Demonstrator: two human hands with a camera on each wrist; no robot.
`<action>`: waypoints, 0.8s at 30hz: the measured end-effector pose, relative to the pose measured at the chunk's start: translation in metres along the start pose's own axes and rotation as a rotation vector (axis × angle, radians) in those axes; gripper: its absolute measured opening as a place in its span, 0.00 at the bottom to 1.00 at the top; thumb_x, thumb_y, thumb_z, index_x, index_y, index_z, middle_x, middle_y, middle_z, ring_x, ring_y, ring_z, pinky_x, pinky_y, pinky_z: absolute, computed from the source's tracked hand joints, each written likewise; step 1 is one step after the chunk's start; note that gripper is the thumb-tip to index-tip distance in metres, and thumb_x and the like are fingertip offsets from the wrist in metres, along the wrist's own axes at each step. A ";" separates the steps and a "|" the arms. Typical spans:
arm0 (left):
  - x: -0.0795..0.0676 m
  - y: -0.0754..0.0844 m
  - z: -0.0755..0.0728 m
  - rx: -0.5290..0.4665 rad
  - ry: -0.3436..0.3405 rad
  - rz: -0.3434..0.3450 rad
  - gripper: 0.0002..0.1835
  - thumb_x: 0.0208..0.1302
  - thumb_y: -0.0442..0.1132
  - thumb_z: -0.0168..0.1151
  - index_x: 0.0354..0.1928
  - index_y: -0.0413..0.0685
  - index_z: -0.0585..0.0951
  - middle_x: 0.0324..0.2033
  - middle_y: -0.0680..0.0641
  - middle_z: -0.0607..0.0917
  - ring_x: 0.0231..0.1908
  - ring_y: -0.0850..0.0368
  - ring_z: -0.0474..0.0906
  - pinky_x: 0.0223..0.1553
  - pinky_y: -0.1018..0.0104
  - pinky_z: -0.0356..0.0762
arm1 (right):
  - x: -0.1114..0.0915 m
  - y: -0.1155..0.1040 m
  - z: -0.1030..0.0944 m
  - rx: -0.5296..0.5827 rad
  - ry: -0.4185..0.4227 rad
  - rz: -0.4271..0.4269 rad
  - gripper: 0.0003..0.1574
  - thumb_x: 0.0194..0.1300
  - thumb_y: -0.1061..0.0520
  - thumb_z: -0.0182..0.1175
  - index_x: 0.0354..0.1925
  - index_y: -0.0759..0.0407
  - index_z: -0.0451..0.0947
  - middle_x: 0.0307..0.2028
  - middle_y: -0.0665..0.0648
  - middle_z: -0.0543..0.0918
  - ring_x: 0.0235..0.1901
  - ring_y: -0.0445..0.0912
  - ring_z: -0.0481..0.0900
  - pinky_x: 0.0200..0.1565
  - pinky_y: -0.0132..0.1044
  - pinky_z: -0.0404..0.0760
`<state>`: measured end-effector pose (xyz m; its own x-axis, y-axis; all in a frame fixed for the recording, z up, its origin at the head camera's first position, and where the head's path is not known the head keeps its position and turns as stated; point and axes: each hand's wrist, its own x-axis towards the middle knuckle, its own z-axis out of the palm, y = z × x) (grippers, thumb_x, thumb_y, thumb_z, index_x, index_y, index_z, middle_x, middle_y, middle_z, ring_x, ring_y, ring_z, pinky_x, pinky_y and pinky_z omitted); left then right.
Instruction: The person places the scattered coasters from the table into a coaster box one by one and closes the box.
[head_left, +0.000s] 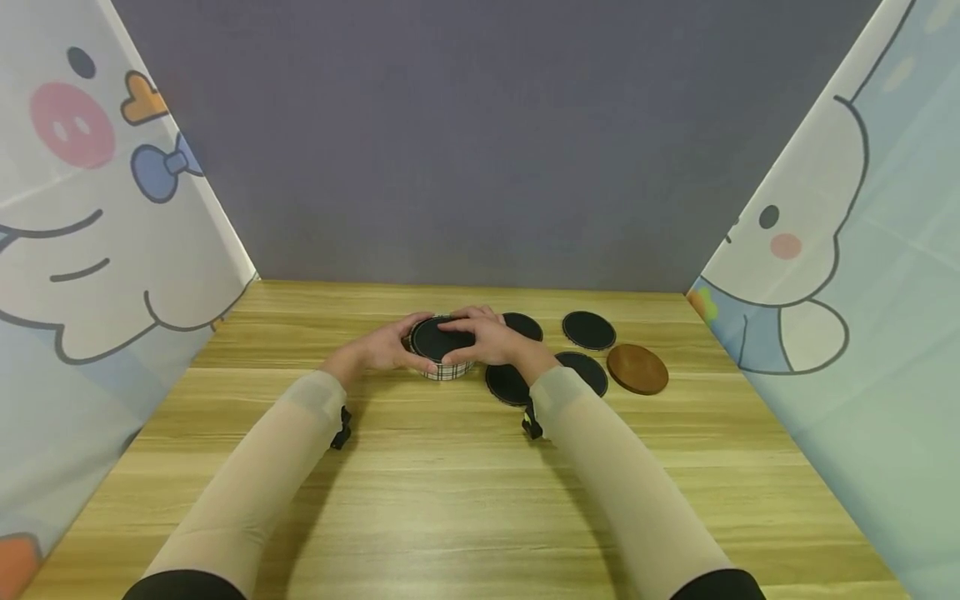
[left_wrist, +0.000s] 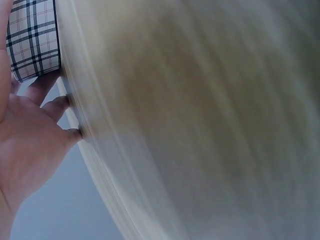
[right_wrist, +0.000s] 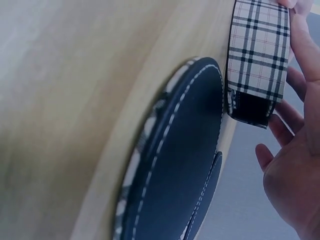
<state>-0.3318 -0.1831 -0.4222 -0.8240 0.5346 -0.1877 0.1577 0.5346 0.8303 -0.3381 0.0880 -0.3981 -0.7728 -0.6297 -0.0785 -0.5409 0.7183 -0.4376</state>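
Note:
Both hands are around a round coaster holder (head_left: 447,372) with a black, white and red plaid side wall. A black coaster (head_left: 435,340) lies level at its top. The left hand (head_left: 384,347) grips the left side, thumb at the front and fingers behind. The right hand (head_left: 497,340) holds it from the right, its thumb at the front and a finger reaching over the top. In the right wrist view, a dark opening shows in the plaid wall (right_wrist: 259,47), and some right fingers stand apart from it. Fingers behind the holder are partly hidden.
To the right lie several black stitched coasters (head_left: 588,330), two of them partly behind the right hand and wrist. A brown wooden disc (head_left: 637,369) lies at their right. A grey panel (head_left: 465,150) closes off the back of the wooden table (head_left: 420,500); printed cloths flank it.

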 end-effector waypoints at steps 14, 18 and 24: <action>0.000 0.002 0.001 -0.035 -0.006 -0.006 0.64 0.66 0.51 0.82 0.91 0.60 0.45 0.83 0.35 0.62 0.74 0.36 0.73 0.68 0.44 0.78 | -0.006 0.006 -0.002 0.013 0.047 -0.020 0.38 0.81 0.35 0.62 0.81 0.42 0.72 0.84 0.57 0.62 0.84 0.60 0.55 0.82 0.69 0.51; 0.001 0.000 0.002 -0.045 0.008 0.012 0.64 0.66 0.49 0.83 0.91 0.58 0.46 0.83 0.34 0.63 0.78 0.34 0.69 0.75 0.39 0.71 | -0.023 0.018 -0.011 0.139 0.109 -0.039 0.34 0.84 0.43 0.62 0.80 0.50 0.73 0.77 0.62 0.72 0.71 0.60 0.74 0.72 0.62 0.72; 0.001 -0.002 0.002 -0.030 0.020 0.033 0.64 0.65 0.47 0.83 0.91 0.55 0.47 0.82 0.32 0.64 0.79 0.33 0.66 0.79 0.37 0.64 | -0.067 0.044 -0.023 0.261 0.133 -0.011 0.31 0.84 0.47 0.62 0.77 0.56 0.76 0.61 0.58 0.86 0.47 0.55 0.85 0.48 0.47 0.83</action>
<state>-0.3318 -0.1826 -0.4253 -0.8292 0.5384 -0.1501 0.1687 0.4971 0.8511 -0.3173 0.1686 -0.3914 -0.8136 -0.5802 0.0375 -0.4585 0.6006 -0.6551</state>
